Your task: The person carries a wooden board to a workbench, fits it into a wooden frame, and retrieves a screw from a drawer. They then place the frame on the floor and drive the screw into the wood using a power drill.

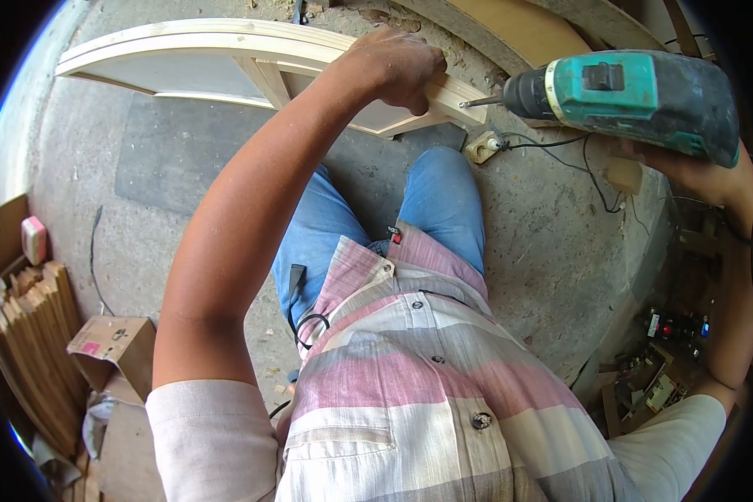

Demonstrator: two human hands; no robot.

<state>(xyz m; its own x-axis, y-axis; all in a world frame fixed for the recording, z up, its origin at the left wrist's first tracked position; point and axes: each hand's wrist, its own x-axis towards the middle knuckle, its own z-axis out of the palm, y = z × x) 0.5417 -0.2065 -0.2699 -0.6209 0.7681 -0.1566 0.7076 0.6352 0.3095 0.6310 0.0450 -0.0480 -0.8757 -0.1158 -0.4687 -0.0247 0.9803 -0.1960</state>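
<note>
Overhead, looking down: left hand (393,71) clamped over right end of wooden frame (226,54), fingers wrapped round rail, holding it steady. Right hand (703,171) gripping drill (627,96) from below, fingers closed on handle, mostly hidden behind body. Drill teal and dark grey, long axis horizontal, bit (479,102) pointing left, tip at frame's end face (460,102), just right of left hand's knuckles. Contact or tiny gap: cannot tell. Frame arched, pale wood, long axis running left to right above knees, off floor (142,167). Left hand nearer frame; right well apart, linked by drill only. Socket (482,147) with cable on floor below bit. Cardboard box (113,343) and wood strips (33,335) at lower left. No brand or writing readable on drill; box label too blurred.
</note>
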